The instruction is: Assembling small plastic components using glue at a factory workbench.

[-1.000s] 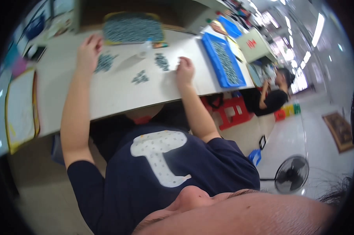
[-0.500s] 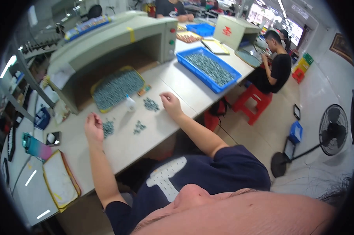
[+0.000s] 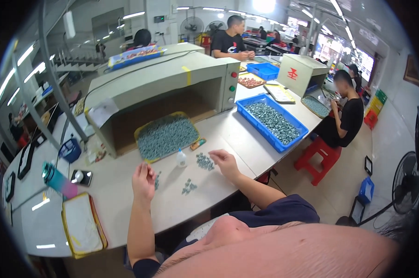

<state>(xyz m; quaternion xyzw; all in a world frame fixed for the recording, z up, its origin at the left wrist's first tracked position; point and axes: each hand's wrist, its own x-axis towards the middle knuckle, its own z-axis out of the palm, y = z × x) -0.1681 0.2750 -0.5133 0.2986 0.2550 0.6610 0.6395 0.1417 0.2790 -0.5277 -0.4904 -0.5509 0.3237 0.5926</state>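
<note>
My left hand rests on the pale worktable with its fingers curled beside a few small grey parts; whether it pinches one is unclear. My right hand lies on the table with its fingertips touching a small heap of the same grey parts. A third little cluster of parts sits between the two hands. A small white squeeze bottle stands just beyond them.
A yellow-rimmed tray of grey parts sits in the mouth of a grey box-shaped machine. A blue bin of parts is to the right, an empty tray and a teal bottle to the left. People sit at nearby tables.
The view has swung upward and away from my chest, showing more of the room. Both hands stay on the table by the small parts, right hand still at its heap.
</note>
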